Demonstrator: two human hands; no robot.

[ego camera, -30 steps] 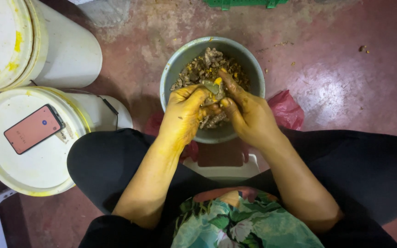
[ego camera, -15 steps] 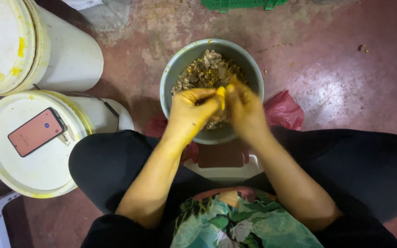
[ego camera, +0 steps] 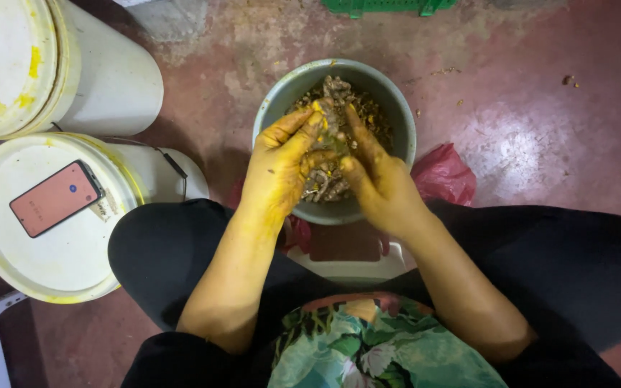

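Note:
A grey round bowl (ego camera: 404,122) stands on the reddish floor between my knees, filled with brownish, knobbly root pieces (ego camera: 336,93). Both hands are stained yellow and meet over the bowl. My left hand (ego camera: 278,169) and my right hand (ego camera: 382,187) press their fingers from either side around one small root piece (ego camera: 330,144), held just above the heap. The fingertips of both hands point away from me, and the lower part of the heap is hidden behind them.
Two white lidded buckets (ego camera: 73,79) (ego camera: 44,266) stand to the left; a phone (ego camera: 55,197) with an orange-red screen lies on the nearer lid. A red plastic bag (ego camera: 443,172) sits right of the bowl, a green crate (ego camera: 389,6) at the top, a white stool (ego camera: 346,266) under me.
Both hands have stayed together over the bowl, shifting a little toward its far side with the fingers now stretched out around the piece. The view has drifted slightly.

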